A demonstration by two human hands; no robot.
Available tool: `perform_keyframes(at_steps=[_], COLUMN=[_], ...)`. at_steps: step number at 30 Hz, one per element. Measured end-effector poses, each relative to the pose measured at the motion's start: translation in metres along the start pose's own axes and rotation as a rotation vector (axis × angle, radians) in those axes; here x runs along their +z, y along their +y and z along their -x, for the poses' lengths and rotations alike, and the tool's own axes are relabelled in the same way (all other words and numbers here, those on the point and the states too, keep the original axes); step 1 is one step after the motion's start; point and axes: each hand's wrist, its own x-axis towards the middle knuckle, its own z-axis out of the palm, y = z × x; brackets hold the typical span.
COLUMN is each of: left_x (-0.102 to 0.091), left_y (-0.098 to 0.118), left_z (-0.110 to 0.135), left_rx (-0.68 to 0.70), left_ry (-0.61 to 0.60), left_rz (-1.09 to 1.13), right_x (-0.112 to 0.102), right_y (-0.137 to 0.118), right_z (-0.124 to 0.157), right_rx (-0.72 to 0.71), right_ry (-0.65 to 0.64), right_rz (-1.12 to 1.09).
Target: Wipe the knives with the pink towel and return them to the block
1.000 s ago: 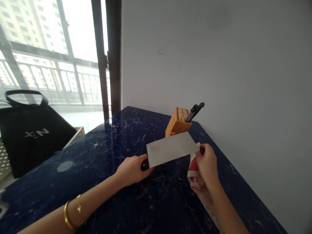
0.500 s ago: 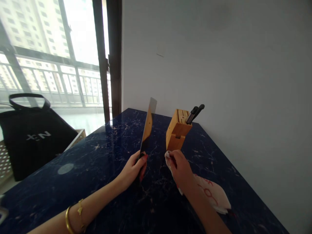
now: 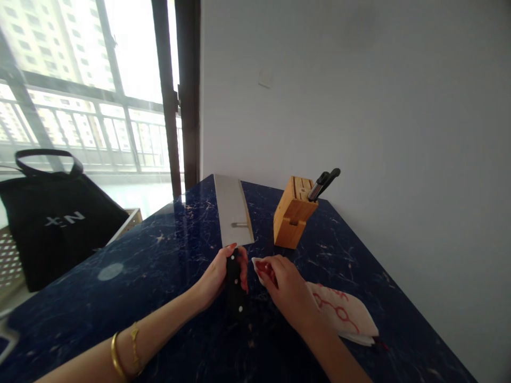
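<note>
My left hand (image 3: 221, 274) is closed round the black riveted handle of a cleaver (image 3: 233, 210). The broad blade points away from me, its flat face turned up, mirroring the wall and the knife block. Close by on the right, my right hand (image 3: 285, 284) pinches a piece of white cloth (image 3: 256, 265); most of it is hidden by the fingers. Under and beside the right forearm lies a folded white cloth (image 3: 343, 314) with red markings. Whether the two white pieces are joined, I cannot tell. A wooden knife block (image 3: 290, 215) stands beyond my right hand, holding black-handled tools (image 3: 322, 183).
The dark blue marbled table (image 3: 159, 287) reaches to the pale wall (image 3: 359, 106). A black bag (image 3: 59, 223) stands off the table's left side, before the window (image 3: 96, 106). Part of a pale object (image 3: 8, 340) shows at the lower left edge.
The cleaver has rolled in my left hand from nearly edge-on to flat face up. My right hand has moved slightly left and down, toward the handle, with the white cloth.
</note>
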Motion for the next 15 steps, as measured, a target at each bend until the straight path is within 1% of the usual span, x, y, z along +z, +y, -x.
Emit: perform_keyframes(at_steps=[3,6,10,12,15], left_x=[0.001,0.002,0.005,0.005,0.003], left_y=[0.000,-0.002,-0.004,-0.003,-0.001], left_z=[0.000,-0.002,-0.002,-0.001,0.000], left_rx=[0.048,0.091,0.129,0.153,0.215], left_ry=[0.008,0.014,0.006,0.018,0.023], left_rz=[-0.025,-0.048,-0.061,-0.143,-0.364], right_x=[-0.005,-0.008,-0.002,0.001,0.003], right_y=[-0.007,-0.014,-0.018,-0.017,-0.014], right_z=[0.001,0.002,0.003,0.003,0.003], right_rx=[-0.009,-0.055,-0.064,-0.040,-0.030], right_ry=[-0.028,-0.050,-0.014,-0.004,-0.017], right_rz=[0.000,-0.018,-0.023,-0.014,-0.002])
